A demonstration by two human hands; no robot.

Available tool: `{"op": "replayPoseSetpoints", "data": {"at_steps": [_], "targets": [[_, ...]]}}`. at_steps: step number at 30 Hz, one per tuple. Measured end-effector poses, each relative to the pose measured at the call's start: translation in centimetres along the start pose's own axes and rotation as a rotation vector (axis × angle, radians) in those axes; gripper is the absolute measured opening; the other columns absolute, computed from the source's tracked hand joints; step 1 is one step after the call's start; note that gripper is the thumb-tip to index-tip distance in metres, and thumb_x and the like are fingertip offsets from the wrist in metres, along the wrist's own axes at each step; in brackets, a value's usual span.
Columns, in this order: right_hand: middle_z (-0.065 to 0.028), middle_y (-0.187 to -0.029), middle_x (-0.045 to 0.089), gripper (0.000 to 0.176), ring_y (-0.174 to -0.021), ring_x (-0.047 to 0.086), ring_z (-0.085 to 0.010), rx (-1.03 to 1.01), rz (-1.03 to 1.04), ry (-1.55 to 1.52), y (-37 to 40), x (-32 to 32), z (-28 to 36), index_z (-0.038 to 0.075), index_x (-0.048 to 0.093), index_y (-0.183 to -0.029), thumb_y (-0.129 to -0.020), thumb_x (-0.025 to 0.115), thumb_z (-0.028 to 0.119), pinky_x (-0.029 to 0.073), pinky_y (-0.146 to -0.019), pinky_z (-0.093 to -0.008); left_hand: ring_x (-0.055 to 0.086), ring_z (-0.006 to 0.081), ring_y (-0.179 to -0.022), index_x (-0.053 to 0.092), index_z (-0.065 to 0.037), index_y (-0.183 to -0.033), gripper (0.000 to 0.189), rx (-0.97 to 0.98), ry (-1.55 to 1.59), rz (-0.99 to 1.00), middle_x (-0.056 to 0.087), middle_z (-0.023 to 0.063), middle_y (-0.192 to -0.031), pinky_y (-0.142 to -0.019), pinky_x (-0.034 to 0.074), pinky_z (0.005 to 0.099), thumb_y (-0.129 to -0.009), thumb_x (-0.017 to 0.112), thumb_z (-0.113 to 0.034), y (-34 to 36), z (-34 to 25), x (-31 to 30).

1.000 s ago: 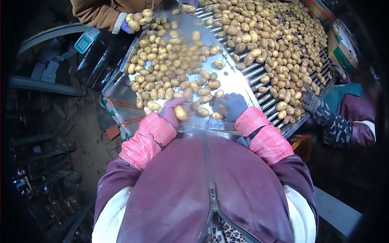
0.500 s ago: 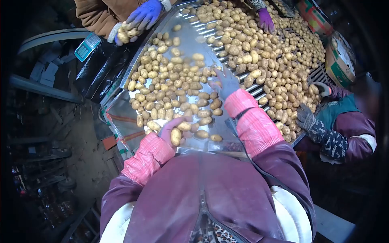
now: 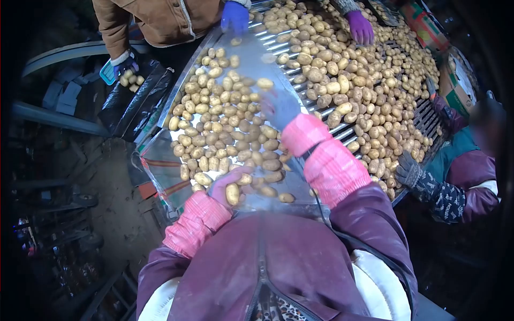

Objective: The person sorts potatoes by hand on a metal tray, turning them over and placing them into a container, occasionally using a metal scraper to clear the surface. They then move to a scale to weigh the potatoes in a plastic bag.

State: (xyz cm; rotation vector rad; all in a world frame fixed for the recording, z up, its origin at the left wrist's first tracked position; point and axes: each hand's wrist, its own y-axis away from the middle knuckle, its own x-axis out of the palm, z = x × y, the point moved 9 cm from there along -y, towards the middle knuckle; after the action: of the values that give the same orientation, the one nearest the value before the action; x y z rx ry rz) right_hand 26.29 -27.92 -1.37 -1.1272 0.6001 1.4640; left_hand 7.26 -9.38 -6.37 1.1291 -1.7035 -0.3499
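Observation:
My left hand [image 3: 225, 186], in a purplish glove, curls around a potato [image 3: 232, 194] at the near edge of the metal tray. A second potato [image 3: 244, 179] lies against its fingertips. Motion smears my right hand [image 3: 280, 109], in a greyish glove, so its fingers cannot be made out. It is over the tray, at the right side of the loose potatoes [image 3: 217, 127] and beside the roller bars. Those potatoes cover much of the tray [image 3: 254, 59], and a few near my hands are blurred.
Beyond the roller bars [image 3: 333, 119] lies a large potato heap [image 3: 375, 101]. A co-worker's blue-gloved hand [image 3: 234, 17] is at the tray's far end; their other hand holds potatoes [image 3: 130, 80] above black plastic [image 3: 134, 107]. Other co-workers' purple-gloved [image 3: 360, 28] and grey-gloved [image 3: 409, 168] hands touch the heap.
My right hand has moved slightly left and nearer over the tray. My left hand stays on the potato. The co-worker in brown has carried potatoes left, over the black plastic.

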Motion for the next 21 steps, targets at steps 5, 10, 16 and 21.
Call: {"op": "replayPoseSetpoints", "data": {"at_steps": [5,10,16,21], "targets": [[-0.0153,-0.124,0.057,0.039,-0.115,0.056,-0.0359,0.012,0.077,0.285,-6.3,3.3,-2.9,0.032,0.061,-0.121,-0.085,0.059,0.017,0.046,-0.098,-0.0461,0.061,0.0127,-0.076,0.058,-0.007,-0.128,0.044,0.023,0.028,0.024,0.067,0.0064,-0.103,-0.060,0.048,0.0254,-0.093,0.054,-0.033,-0.3,-0.3,0.1],[-0.0155,-0.111,0.057,0.026,-0.106,0.057,-0.0367,0.165,0.210,-0.003,-3.9,4.1,-4.2,0.030,0.067,-0.109,-0.085,0.061,0.021,0.047,-0.094,-0.0464,0.066,0.0244,-0.087,0.058,-0.006,-0.124,0.042,-0.012,0.266,0.080,0.067,0.0107,-0.107,-0.070,0.055,0.0354,-0.096,0.051,-0.037,-1.9,1.1,-2.6],[-0.0168,-0.102,0.061,0.028,-0.100,0.059,-0.0366,0.096,-0.044,-0.563,4.2,-0.9,3.6,0.017,0.067,-0.113,-0.087,0.063,0.026,0.049,-0.087,-0.0447,0.042,0.0427,-0.132,0.055,-0.003,-0.121,0.053,0.107,0.755,0.119,0.048,0.0217,-0.137,-0.109,0.036,0.0584,-0.097,0.046,-0.049,-1.3,-1.8,0.9],[-0.0169,-0.104,0.062,0.040,-0.100,0.059,-0.0373,-0.218,-0.002,-0.379,5.3,-4.2,5.2,0.009,0.062,-0.122,-0.088,0.063,0.031,0.049,-0.085,-0.0452,0.039,0.0416,-0.136,0.044,-0.005,-0.139,0.068,0.147,0.567,0.318,0.041,0.0212,-0.147,-0.107,0.040,0.0566,-0.095,0.045,-0.057,-0.8,-3.3,3.3]]}}
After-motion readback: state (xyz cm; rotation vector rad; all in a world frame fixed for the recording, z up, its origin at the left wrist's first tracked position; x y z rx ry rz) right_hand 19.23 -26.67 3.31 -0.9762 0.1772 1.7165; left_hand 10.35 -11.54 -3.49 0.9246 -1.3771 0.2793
